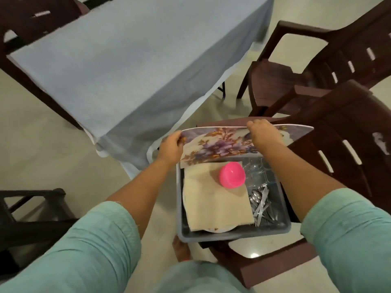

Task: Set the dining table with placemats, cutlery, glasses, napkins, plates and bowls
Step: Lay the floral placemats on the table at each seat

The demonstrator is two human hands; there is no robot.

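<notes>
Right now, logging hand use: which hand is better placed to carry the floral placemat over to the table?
Left, probably: left hand grips the placemat on the side nearer the table; right hand holds its top edge.

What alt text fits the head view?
Both hands, left and right, grip a floral placemat standing on edge at the far end of a grey bin on a brown chair. The bin holds beige napkins, a pink bowl, cutlery and glasses. A table under blue cloth stands beyond.
</notes>
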